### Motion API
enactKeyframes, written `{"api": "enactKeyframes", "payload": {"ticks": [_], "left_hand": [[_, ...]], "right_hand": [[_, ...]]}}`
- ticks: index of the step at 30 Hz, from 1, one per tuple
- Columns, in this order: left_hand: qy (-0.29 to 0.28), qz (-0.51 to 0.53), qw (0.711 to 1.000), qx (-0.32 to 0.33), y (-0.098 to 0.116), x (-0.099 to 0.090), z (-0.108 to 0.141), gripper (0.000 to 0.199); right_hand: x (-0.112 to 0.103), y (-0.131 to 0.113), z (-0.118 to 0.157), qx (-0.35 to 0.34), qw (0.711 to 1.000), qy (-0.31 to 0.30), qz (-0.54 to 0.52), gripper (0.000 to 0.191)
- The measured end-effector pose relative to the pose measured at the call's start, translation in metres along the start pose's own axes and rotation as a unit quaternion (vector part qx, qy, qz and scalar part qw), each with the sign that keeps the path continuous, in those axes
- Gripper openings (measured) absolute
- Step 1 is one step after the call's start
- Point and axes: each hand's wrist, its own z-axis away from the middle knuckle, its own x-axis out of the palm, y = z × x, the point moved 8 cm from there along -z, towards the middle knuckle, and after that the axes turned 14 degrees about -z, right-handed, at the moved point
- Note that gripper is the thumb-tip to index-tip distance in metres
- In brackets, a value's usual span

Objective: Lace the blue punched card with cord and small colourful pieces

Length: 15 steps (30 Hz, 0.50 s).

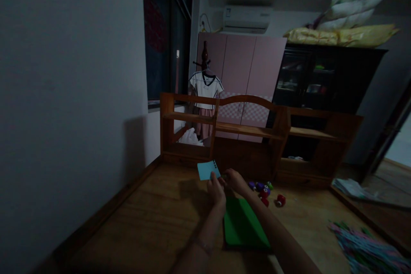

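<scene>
A light blue sheet of paper with a row of dark marks along its right edge is held up over the wooden surface. My left hand is closed on its lower right corner, thumb on top. Just to the right, my right hand is closed in a pinch close to my left fingertips. Something small and greenish shows at the right fingertips, too dim to name. Below both hands lies a flat green rectangular board or folder, partly covered by my right forearm.
Several small purple, red and green toys lie right of my hands, with a red one apart. Colourful strips lie at the lower right. A wooden shelf headboard bounds the far side, a wall the left.
</scene>
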Motion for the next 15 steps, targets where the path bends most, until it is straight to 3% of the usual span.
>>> {"api": "enactKeyframes", "payload": {"ticks": [3, 7, 10, 15], "left_hand": [[0.008, 0.036, 0.999, -0.021, -0.002, 0.005, 0.005, 0.05], [-0.089, -0.025, 0.995, 0.032, 0.01, 0.032, 0.016, 0.044], [-0.144, -0.053, 0.987, 0.043, 0.008, 0.05, 0.026, 0.044], [-0.182, -0.107, 0.972, 0.106, 0.008, 0.063, 0.038, 0.042]], "right_hand": [[-0.043, 0.013, 0.016, 0.03, 0.975, 0.118, -0.187, 0.03], [-0.069, 0.033, 0.053, 0.107, 0.875, 0.151, -0.448, 0.044], [-0.078, 0.045, 0.084, 0.126, 0.82, 0.195, -0.522, 0.045], [-0.077, 0.055, 0.107, 0.129, 0.804, 0.206, -0.543, 0.058]]}}
